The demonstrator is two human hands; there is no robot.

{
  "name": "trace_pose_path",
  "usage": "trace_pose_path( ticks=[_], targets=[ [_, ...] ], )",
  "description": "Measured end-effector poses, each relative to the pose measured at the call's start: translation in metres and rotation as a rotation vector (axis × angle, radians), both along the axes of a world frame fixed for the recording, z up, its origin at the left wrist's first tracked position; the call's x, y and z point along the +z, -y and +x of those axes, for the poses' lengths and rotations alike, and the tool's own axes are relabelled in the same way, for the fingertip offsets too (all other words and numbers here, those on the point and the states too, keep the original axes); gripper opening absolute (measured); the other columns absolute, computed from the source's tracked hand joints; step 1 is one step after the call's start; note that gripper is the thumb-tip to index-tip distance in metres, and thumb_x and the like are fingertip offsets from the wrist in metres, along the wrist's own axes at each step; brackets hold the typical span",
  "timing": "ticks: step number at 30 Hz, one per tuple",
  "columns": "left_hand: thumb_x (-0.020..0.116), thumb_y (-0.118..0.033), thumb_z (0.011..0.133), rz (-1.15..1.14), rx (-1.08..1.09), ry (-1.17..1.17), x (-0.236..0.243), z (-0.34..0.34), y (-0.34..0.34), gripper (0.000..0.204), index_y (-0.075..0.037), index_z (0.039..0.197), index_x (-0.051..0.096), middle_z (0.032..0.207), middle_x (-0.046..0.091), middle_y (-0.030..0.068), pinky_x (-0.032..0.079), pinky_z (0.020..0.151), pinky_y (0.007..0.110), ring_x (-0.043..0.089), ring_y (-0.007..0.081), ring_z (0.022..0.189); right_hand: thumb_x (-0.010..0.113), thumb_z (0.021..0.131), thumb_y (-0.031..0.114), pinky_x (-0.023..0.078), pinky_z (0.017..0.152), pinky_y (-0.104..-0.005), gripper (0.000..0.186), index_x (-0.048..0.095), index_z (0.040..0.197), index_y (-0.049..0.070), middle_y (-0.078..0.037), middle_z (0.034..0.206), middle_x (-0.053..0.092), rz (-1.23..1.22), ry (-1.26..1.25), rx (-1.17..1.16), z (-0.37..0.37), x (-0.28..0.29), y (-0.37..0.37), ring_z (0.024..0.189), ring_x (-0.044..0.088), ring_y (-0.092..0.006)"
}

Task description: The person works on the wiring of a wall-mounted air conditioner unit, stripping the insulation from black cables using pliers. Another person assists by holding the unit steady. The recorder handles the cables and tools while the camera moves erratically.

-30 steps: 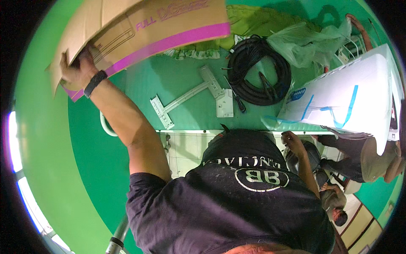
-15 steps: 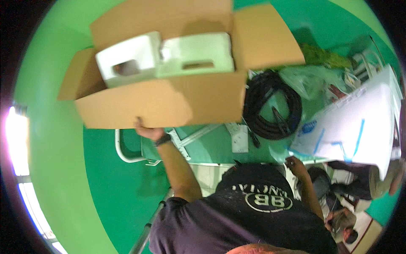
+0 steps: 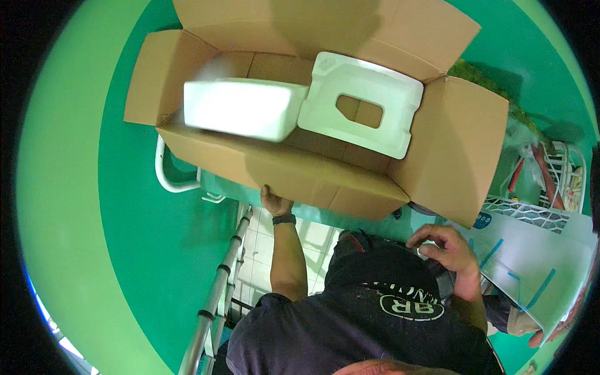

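Cardboard carton: open, flaps spread, set directly above the left fingers and up-left of the right fingers (image 3: 281, 165)
Left hand: closed on the lower edge of the carton's near flap (image 3: 275, 201); fingertips show against the cardboard, remainder of the grip hidden
Right hand: fingers loosely curled, thumb apart from the index (image 3: 450, 247); located near the lower corner of the carton's right flap, contact cannot be told
Left foam block: white, inside the carton, above the left fingers, partly washed out by glare (image 3: 240, 109)
Right foam block: white, with a cut-out, tilted inside the carton, up-right of the left fingers (image 3: 356, 78)
Wristband: dark, on the left wrist, just below the left fingers (image 3: 284, 219)
Ladder: metal, below and left of the left fingers (image 3: 214, 290)
Curved rail: white, left of the left fingers (image 3: 178, 187)
White panel: marked with blue strips, right of the right fingers (image 3: 525, 256)
Wire rack: white, up-right of the right fingers (image 3: 572, 187); another person's forearm beside it (image 3: 550, 178)
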State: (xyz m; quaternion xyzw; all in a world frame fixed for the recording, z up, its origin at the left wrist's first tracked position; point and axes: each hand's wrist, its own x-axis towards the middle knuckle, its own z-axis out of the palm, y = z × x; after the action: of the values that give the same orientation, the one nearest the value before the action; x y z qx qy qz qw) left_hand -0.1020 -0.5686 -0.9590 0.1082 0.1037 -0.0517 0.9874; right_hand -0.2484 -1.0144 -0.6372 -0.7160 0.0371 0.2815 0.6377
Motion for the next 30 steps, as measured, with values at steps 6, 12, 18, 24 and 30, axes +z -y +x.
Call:
trace_pose_path(
  ticks=[6,12,18,24,30],
  targets=[
    [0.074,-0.023,0.091,0.075,-0.034,-0.105,0.025,-0.010,0.005,0.046,-0.007,0.133,0.064,0.136,0.065,0.0091,0.040,0.113,0.051,0.057,0.0309,0.127,0.075,0.089,0.022,0.049,0.103,-0.0434,0.051,0.060,0.133,0.002,-0.019,0.130,0.062,-0.638,0.334,-0.002,0.155,-0.043,-0.070,0.119,0.061,-0.0316],
    [0.077,-0.028,0.088,0.225,-0.140,-0.234,-0.008,-0.009,-0.021,0.040,-0.013,0.125,0.070,0.137,0.065,0.0110,0.040,0.111,0.056,0.058,0.0314,0.126,0.057,0.092,0.013,0.052,0.097,-0.0520,0.034,0.066,0.124,0.008,-0.022,0.120,0.066,-1.069,0.315,0.254,0.221,-0.241,-0.073,0.112,0.065,-0.0372],
    [0.077,-0.018,0.088,0.081,-0.162,0.009,0.006,0.009,-0.016,0.032,-0.012,0.119,0.073,0.138,0.064,0.0101,0.037,0.114,0.054,0.056,0.0298,0.127,0.073,0.077,0.012,0.056,0.087,-0.0535,0.044,0.061,0.119,0.001,-0.023,0.104,0.071,-0.609,0.440,0.058,0.218,-0.054,-0.105,0.101,0.070,-0.0398],
    [0.073,-0.020,0.092,0.182,-0.163,-0.045,0.035,0.020,-0.004,0.032,-0.009,0.122,0.070,0.142,0.061,0.0116,0.039,0.113,0.053,0.056,0.0299,0.128,0.066,0.082,0.010,0.057,0.074,-0.0522,0.023,0.062,0.101,-0.002,-0.023,0.090,0.070,-0.608,0.825,0.077,0.212,-0.018,-0.133,0.088,0.072,-0.0414],
    [0.072,-0.020,0.093,0.316,-0.249,-0.030,0.037,0.023,-0.032,0.027,-0.010,0.118,0.072,0.133,0.066,0.0105,0.043,0.110,0.050,0.060,0.0289,0.122,0.061,0.090,0.015,0.053,0.087,-0.0544,0.026,0.063,0.112,0.001,-0.019,0.100,0.069,-0.624,0.899,0.018,0.212,-0.028,-0.147,0.099,0.069,-0.0383]
  ],
)
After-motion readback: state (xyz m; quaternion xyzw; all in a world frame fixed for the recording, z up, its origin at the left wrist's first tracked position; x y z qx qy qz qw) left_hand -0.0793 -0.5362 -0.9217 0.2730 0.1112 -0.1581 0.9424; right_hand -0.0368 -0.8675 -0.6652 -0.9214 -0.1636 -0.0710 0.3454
